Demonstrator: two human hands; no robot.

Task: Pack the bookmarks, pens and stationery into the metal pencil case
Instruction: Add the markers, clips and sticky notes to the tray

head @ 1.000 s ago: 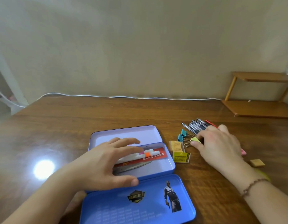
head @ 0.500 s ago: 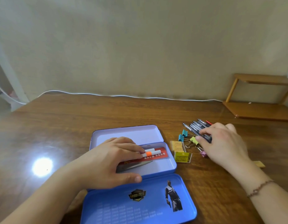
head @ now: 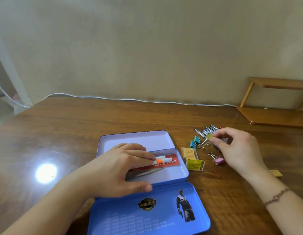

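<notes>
The blue metal pencil case (head: 184, 173) lies open on the wooden table (head: 79, 126), its printed lid (head: 147, 216) folded toward me. Inside are a red bookmark (head: 171, 164), white pens with an orange band (head: 161, 160) and a metal blade. My left hand (head: 120, 170) lies flat over them, thumb on the case's front wall. My right hand (head: 239, 146) pinches a yellow-green binder clip (head: 209, 136), lifted just above the table. Two teal clips (head: 195, 141), a pink clip (head: 218, 161), several pens (head: 205, 130) and erasers (head: 189, 153) lie to the right of the case.
A yellow packet (head: 195, 165) sits beside the case. A small tan block (head: 276, 173) peeks out behind my right wrist. A wooden shelf (head: 276, 114) stands at the far right, and a white cable (head: 130, 99) runs along the wall.
My right hand has picked up the yellow-green clip from among the clips and lifted it. The pink clip is now uncovered. My left hand slid slightly along the pens in the case.
</notes>
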